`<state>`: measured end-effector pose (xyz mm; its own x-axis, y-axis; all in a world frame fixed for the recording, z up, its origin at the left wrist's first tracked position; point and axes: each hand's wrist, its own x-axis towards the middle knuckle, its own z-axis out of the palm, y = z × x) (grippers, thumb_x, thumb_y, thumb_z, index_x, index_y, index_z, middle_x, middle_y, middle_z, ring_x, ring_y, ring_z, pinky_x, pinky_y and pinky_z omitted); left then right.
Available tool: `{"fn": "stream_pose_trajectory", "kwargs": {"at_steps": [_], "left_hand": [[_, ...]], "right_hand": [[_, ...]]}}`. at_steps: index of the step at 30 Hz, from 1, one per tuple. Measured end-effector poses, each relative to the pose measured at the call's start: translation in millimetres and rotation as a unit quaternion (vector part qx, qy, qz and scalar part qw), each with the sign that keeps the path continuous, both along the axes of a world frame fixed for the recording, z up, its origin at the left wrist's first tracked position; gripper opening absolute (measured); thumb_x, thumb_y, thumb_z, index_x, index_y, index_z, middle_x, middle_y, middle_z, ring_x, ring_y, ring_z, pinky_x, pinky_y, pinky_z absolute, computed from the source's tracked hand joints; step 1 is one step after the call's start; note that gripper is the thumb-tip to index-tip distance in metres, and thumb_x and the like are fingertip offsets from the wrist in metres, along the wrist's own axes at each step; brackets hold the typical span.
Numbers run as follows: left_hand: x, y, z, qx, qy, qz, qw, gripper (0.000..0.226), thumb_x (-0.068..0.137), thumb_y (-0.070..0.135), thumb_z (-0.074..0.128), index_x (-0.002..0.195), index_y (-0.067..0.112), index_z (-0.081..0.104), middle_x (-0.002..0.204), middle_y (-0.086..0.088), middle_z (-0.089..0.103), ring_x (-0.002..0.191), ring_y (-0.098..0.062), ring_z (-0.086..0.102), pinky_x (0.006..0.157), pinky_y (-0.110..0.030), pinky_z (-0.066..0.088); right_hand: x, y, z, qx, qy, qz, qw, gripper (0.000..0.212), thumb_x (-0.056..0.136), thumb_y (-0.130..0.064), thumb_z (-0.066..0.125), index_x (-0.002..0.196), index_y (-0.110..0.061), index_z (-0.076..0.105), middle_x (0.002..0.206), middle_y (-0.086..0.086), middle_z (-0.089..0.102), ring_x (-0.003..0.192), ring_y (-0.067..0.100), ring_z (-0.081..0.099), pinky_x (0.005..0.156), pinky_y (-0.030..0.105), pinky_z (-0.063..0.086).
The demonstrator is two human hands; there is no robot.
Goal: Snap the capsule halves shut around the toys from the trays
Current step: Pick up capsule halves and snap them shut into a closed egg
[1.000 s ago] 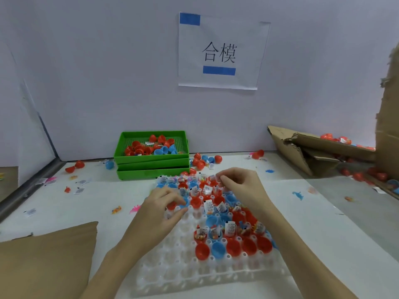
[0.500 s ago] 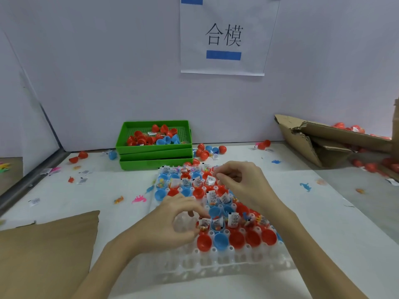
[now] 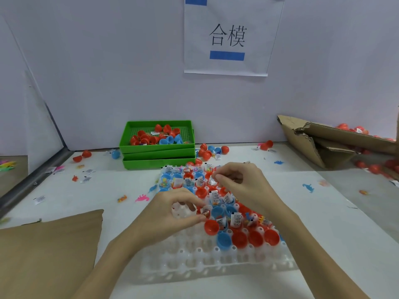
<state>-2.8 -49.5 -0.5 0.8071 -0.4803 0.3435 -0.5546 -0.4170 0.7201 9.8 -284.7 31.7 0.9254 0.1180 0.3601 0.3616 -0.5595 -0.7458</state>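
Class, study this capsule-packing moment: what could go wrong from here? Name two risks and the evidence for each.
1. The left hand pinches a small wrapped toy at its fingertips above the clear tray; it may slip and drop.
2. The right hand reaches over upright paper slips in the open halves and may knock them out.

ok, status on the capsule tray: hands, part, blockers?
Left hand pinches a bagged toy. Right hand pinches a bagged toy. Both over the white tray. Nothing in the way.

Wall sheet (image 3: 231, 37) — reads 合模.
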Motion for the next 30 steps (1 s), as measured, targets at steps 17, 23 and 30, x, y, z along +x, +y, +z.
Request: {"fn": "stream_pose_trajectory", "kwargs": {"at_steps": [17,23,30], "left_hand": [[7,-7,-4,-0.188,-0.017,0.162,0.969,0.017,0.087,0.010,0.082,0.098,0.023,0.078,0.099,0.010,0.068,0.096,-0.015,0.071,0.077,-0.028,0.063],[4,-6,0,-0.137,-0.104,0.143,0.975,0.022,0.086,0.028,0.074,0.107,0.020,0.081,0.108,0.005,0.059,0.105,-0.017,0.067,0.087,-0.024,0.060],[2,-10,1,-0.092,-0.169,0.161,0.968,0.020,0.094,0.013,0.071,0.112,0.010,0.080,0.112,0.002,0.066,0.111,-0.008,0.064,0.093,-0.016,0.054]], "right_hand": [[-11,19,-1,0.205,0.190,0.114,0.953,0.021,0.091,-0.018,0.078,0.109,-0.008,0.074,0.094,0.005,0.081,0.089,0.021,0.079,0.075,0.026,0.063],[-11,30,-3,0.219,0.159,0.076,0.960,0.012,0.097,-0.020,0.070,0.108,-0.019,0.073,0.090,-0.001,0.080,0.084,0.015,0.078,0.072,0.020,0.060],[-13,35,-7,0.150,0.063,0.080,0.983,0.016,0.095,-0.020,0.073,0.110,-0.022,0.074,0.091,-0.008,0.078,0.083,0.012,0.076,0.073,0.024,0.062]]}}
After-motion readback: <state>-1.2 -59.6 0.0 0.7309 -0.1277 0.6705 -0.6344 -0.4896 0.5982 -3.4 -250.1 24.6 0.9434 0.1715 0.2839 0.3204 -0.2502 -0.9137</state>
